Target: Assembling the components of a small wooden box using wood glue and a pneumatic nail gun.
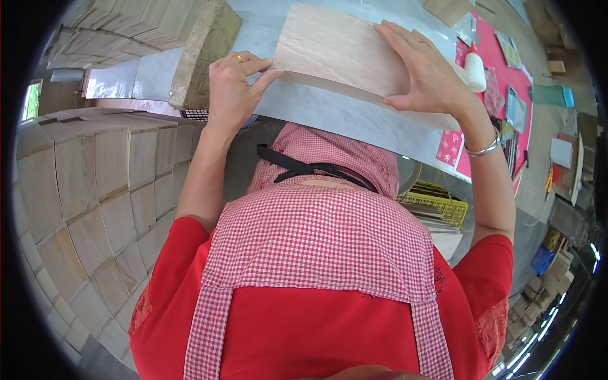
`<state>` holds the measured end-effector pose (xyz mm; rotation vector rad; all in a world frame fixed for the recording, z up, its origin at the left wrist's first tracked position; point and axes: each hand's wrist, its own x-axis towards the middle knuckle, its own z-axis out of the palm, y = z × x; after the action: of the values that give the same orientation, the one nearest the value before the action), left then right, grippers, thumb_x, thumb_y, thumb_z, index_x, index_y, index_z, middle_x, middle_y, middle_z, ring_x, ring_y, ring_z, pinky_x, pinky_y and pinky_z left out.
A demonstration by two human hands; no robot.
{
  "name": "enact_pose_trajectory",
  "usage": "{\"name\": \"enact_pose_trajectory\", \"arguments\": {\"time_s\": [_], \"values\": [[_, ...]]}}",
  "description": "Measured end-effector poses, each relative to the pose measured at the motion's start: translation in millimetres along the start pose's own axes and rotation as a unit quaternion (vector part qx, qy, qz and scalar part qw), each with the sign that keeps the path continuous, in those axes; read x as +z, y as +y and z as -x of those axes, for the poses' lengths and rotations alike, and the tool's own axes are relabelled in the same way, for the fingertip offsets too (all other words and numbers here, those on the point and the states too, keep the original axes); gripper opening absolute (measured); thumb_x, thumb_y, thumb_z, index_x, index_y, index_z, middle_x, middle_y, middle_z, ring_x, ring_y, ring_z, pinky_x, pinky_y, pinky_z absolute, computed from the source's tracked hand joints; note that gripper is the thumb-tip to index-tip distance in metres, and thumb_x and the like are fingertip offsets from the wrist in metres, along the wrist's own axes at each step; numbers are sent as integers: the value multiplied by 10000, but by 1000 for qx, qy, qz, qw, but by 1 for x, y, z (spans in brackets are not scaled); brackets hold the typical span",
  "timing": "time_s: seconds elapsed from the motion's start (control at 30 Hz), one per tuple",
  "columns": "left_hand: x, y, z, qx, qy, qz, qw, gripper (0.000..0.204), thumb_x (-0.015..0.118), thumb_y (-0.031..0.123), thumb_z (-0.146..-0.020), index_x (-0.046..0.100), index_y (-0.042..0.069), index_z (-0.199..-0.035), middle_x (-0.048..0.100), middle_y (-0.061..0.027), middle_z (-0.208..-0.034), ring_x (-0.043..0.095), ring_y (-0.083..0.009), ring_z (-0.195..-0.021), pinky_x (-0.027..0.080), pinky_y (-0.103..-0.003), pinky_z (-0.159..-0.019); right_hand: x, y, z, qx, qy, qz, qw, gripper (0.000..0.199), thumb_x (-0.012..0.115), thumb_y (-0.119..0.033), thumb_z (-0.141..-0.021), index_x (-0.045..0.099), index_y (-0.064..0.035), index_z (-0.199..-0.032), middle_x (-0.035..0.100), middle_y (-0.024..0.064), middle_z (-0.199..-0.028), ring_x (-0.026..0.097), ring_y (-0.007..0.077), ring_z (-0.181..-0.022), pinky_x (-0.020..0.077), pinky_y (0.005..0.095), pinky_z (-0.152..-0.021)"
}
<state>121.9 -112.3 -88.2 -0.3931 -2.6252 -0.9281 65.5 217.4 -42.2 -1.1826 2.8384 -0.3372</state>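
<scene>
A pale rectangular wooden board lies on the bluish-white tabletop in front of me. At its near left corner my left hand, with a gold ring on one finger, pinches the edge between thumb and fingertips. Across the right part of the board rests my right hand, its fingers stretched out and spread over the top, the thumb by the near edge. A light strip shows under the right thumb and wrist; whether it belongs to the board I cannot tell.
A brown block stands left of the board. Stacked wooden pieces fill the left side. On the right, a white glue bottle with a red tip stands on a pink sheet. Below the table edge sits a yellow basket.
</scene>
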Motion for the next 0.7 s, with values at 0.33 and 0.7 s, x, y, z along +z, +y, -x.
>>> {"name": "enact_pose_trajectory", "arguments": {"time_s": [0.33, 0.7], "values": [[-4, 10, -7, 13, -18, -9, 1000, 193, 805, 133, -750, 750, -10, -867, 692, -124, -780, 640, -278, -739, 496, -370, -703, 7, 10, 23, 20, 99, 13, 995, 855, 803, -221, -708, 407, -76, -1452, 460, 186, -1447, 445, 326, -1335, 327, 447, -1143], [-10, 15, -13, -2, -84, -64, 994, 221, 790, 163, -785, 743, -7, -919, 679, -123, -801, 618, -290, -757, 472, -393, -711, 10, -17, 170, 355, 229, -132, 897, 118, 709, -45, -832, 687, 2, -939, 663, 108, -802, 637, 208, -650, 503, 316, -609]]}}
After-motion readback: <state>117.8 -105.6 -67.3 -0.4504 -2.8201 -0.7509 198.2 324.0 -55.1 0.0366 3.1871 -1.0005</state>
